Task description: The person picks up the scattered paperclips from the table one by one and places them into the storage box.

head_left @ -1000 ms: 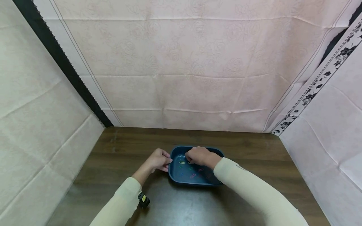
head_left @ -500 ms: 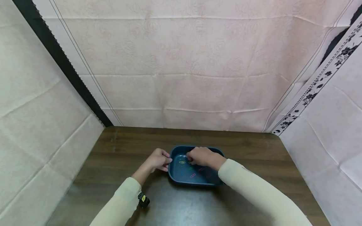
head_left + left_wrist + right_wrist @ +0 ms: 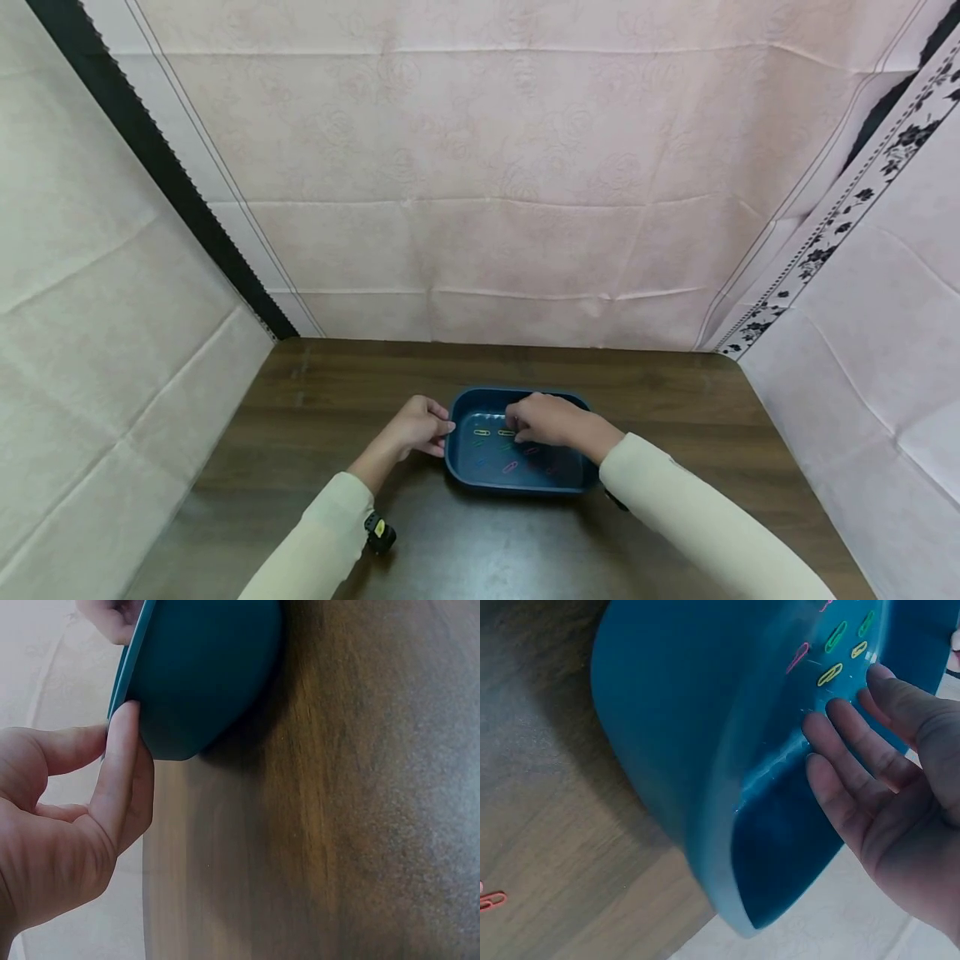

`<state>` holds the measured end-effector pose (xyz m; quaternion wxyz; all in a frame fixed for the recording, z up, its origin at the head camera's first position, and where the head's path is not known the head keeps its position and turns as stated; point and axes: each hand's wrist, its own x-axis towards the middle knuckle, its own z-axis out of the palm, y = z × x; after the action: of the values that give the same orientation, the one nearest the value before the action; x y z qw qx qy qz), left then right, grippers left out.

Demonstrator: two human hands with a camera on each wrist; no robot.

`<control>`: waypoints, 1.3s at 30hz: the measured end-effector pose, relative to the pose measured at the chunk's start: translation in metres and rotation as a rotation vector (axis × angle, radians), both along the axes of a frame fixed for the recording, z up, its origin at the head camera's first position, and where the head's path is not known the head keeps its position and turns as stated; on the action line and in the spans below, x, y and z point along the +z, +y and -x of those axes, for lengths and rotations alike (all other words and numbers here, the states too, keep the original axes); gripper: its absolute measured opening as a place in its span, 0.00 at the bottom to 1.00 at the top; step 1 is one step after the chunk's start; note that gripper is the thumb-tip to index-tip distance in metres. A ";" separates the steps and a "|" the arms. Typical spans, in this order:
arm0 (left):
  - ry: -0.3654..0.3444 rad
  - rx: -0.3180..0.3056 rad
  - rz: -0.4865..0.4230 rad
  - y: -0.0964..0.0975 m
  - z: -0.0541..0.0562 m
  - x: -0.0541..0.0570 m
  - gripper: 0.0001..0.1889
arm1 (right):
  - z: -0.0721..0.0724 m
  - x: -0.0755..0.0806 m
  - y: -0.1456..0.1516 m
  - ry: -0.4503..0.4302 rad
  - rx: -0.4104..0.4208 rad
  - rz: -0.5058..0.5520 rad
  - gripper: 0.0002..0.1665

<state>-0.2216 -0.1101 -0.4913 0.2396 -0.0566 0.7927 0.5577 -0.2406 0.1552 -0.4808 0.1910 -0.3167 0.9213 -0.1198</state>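
A blue plastic tray (image 3: 517, 479) rests on the wooden table. My left hand (image 3: 420, 427) pinches its left rim; in the left wrist view the thumb and fingers (image 3: 121, 742) meet at the edge. Several paper clips lie spread on the tray floor: a yellow paper clip (image 3: 829, 675), a green paper clip (image 3: 836, 637), a pink paper clip (image 3: 798, 657) and others. My right hand (image 3: 551, 419) hovers inside the tray, fingertips by the yellow paper clips. In the right wrist view its fingers (image 3: 855, 742) are spread and relaxed, with nothing between them.
An orange paper clip (image 3: 493, 901) lies on the table (image 3: 360, 358) outside the tray, near the lower left of the right wrist view. Pale patterned cloth (image 3: 487, 167) hangs behind and at both sides. A black device (image 3: 380, 533) sits on the left wrist.
My right hand has shifted slightly right and its fingers have loosened away from the second yellow paper clip, which now shows more fully. The left hand and the tray stay in place.
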 end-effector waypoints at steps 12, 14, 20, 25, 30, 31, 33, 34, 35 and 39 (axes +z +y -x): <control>0.002 -0.014 0.003 0.001 -0.001 -0.001 0.12 | -0.011 0.010 0.027 0.015 -0.016 0.201 0.13; 0.004 -0.016 0.000 0.001 -0.001 -0.001 0.12 | -0.012 0.012 0.033 0.011 -0.030 0.242 0.14; 0.007 -0.014 0.007 0.002 0.000 0.000 0.12 | -0.015 0.016 0.051 -0.006 -0.060 0.334 0.14; 0.003 -0.017 0.006 0.002 0.001 0.000 0.12 | -0.021 0.018 0.066 0.001 -0.085 0.390 0.16; 0.022 -0.018 -0.009 0.001 0.000 -0.002 0.11 | -0.029 0.022 0.080 0.008 -0.140 0.423 0.18; 0.024 -0.015 -0.011 0.001 0.000 -0.002 0.11 | -0.031 0.023 0.083 0.011 -0.149 0.425 0.19; 0.031 -0.016 -0.003 0.002 0.000 -0.002 0.10 | -0.034 0.023 0.089 0.022 -0.162 0.422 0.20; 0.032 -0.016 0.001 0.002 0.000 -0.002 0.10 | -0.036 0.023 0.092 0.028 -0.167 0.423 0.21; 0.032 -0.016 0.004 0.002 0.000 -0.002 0.11 | -0.037 0.023 0.095 0.034 -0.170 0.425 0.21; 0.023 -0.016 0.004 0.002 0.000 -0.002 0.11 | -0.043 0.020 0.107 0.067 -0.190 0.451 0.23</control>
<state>-0.2219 -0.1078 -0.4932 0.2347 -0.0442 0.7968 0.5550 -0.1981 0.2625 -0.4610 0.0726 -0.2672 0.9028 -0.3290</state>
